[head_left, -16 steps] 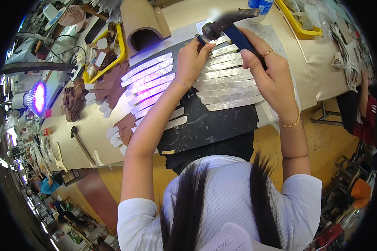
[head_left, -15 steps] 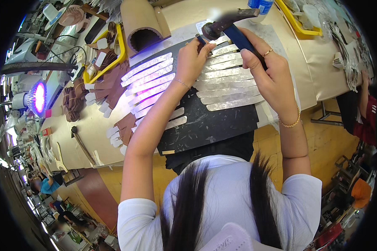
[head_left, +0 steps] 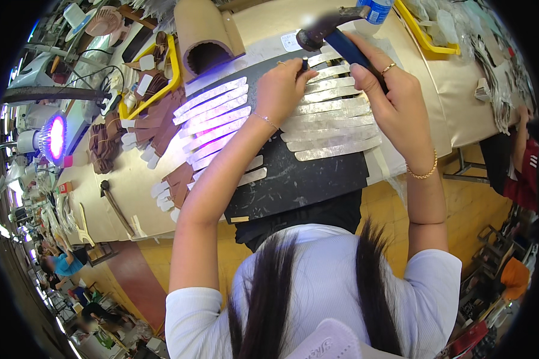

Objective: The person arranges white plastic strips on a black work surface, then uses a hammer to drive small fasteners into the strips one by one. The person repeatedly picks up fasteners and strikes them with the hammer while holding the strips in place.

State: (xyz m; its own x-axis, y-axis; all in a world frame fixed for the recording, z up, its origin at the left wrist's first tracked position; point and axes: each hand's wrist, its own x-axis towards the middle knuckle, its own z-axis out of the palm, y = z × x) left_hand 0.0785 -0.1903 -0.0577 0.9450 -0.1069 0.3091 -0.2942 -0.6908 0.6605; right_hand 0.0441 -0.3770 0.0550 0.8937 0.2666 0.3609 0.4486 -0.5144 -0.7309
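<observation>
My left hand (head_left: pixel 277 91) pinches a short dark rod-shaped punch (head_left: pixel 305 63), its top showing above the fingers; the lower end is hidden. It is over the far part of a black board (head_left: pixel 287 188), beside a row of pale silvery strips (head_left: pixel 329 127). A claw hammer (head_left: pixel 346 50) with a blue handle is in my right hand (head_left: pixel 402 105), its fingers wrapped round the grip. The hammer's head is raised just right of and beyond the punch. A second row of silvery strips (head_left: pixel 214 122) lies left, partly behind my left forearm.
A cardboard tube (head_left: pixel 200 27) stands beyond the board. Left are a yellow basket (head_left: pixel 175 60), brown strips (head_left: pixel 105 146), a lit purple lamp (head_left: pixel 55 140) and another hammer (head_left: pixel 117 206). At the far right are a blue-labelled bottle (head_left: pixel 378 11) and a yellow tray (head_left: pixel 422 33).
My left hand has shifted a little right, and the punch has gone from slanted to nearly upright. My right hand and the hammer have moved slightly right.
</observation>
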